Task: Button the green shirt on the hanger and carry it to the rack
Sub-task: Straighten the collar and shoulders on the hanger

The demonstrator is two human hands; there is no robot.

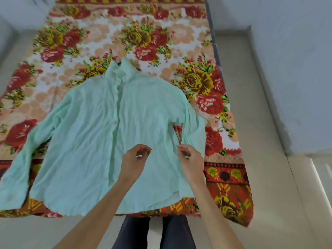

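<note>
Head view looks down on a pale green shirt [100,141] spread front-up on a bed covered by a floral sheet [161,40] of red and yellow roses. Its collar points away from the person, its hem toward them, and both sleeves lie out to the sides. The front placket runs just left of the left hand's grip, and a few pale buttons show along it near the collar; whether it is closed lower down cannot be told. No brand, label or readable writing shows on the shirt or the sheet.

Left hand [133,160] hovers over the lower middle of the shirt with fingers curled loosely toward the thumb, the grip partly open and holding nothing. Right hand [190,160] sits just beside it, near the shirt's right edge below the sleeve, fingers likewise curled; its fingertips are at the cloth, but whether they pinch it cannot be told. Below both grips, dark trousers [152,232] stand against the bed's near edge on a pale floor [280,177].
</note>
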